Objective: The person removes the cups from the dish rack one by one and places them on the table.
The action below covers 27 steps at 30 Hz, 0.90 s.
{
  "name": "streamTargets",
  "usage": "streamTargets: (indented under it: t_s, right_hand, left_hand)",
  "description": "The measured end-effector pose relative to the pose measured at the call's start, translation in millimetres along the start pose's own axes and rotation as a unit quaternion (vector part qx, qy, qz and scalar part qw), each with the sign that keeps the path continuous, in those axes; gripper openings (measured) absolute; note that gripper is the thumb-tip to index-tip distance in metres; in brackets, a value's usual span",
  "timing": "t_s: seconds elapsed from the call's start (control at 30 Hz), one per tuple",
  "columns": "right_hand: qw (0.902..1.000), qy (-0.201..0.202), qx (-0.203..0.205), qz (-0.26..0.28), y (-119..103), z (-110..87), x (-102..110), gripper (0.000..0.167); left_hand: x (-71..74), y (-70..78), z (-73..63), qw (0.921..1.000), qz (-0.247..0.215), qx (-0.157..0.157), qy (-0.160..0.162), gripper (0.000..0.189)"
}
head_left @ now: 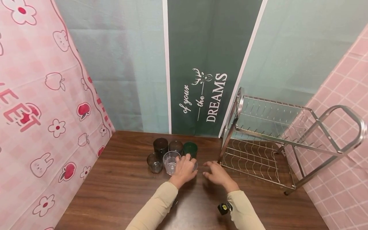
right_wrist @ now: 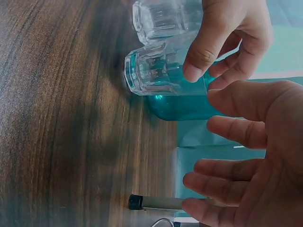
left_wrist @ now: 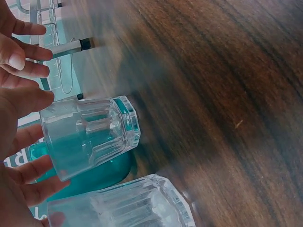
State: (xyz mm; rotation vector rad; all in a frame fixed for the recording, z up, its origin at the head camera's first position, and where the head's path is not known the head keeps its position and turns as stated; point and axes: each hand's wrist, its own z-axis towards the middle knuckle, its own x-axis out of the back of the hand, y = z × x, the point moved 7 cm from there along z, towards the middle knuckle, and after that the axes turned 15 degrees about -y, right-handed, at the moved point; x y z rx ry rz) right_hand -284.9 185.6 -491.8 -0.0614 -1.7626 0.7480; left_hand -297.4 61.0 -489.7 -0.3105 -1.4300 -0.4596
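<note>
My left hand point(head_left: 185, 169) reaches over the front row of glasses and holds a clear drinking glass point(left_wrist: 90, 137) near its rim, thumb on the near side and fingers on the far side. The glass stands upright, its faceted base low at the tabletop. Just left of it is a second clear glass point(head_left: 170, 159). Behind the held one stands a green glass point(head_left: 190, 148). My right hand point(head_left: 217, 174) hovers to the right of the glasses, fingers spread and holding nothing; in the right wrist view its fingertips come close to the held glass's rim.
A smoky glass point(head_left: 155, 164) stands at the front left, with a dark glass point(head_left: 160, 145) and another smoky glass point(head_left: 175, 146) behind. A two-tier metal dish rack point(head_left: 277, 137) occupies the right of the wooden table point(head_left: 115, 185). Printed cloths hang on three sides.
</note>
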Motion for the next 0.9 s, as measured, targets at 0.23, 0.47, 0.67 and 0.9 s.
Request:
streamTargets:
  t_s: [0.23, 0.47, 0.67, 0.9]
  right_hand:
    - [0.9999, -0.002, 0.004, -0.015, -3, 2.2, 2, 0.031]
    - [0.9997, 0.021, -0.007, 0.007, -8, -11.4, 8, 0.032]
    - [0.9980, 0.063, 0.000, -0.006, -11, -21.8, 13, 0.032]
    - [0.9751, 0.199, 0.037, -0.090, -20, -50.7, 17, 0.028]
  left_hand:
    - [-1.9, -1.5, 1.9, 0.9998, 0.001, 0.010, -0.014, 0.037]
    - [12.1, -3.1, -14.3, 0.9999, 0.000, 0.005, 0.016, 0.036]
    - [20.1, -1.9, -22.7, 0.9985, -0.018, 0.005, 0.051, 0.037]
    - [34.5, -8.6, -50.2, 0.9910, -0.042, 0.001, 0.127, 0.035]
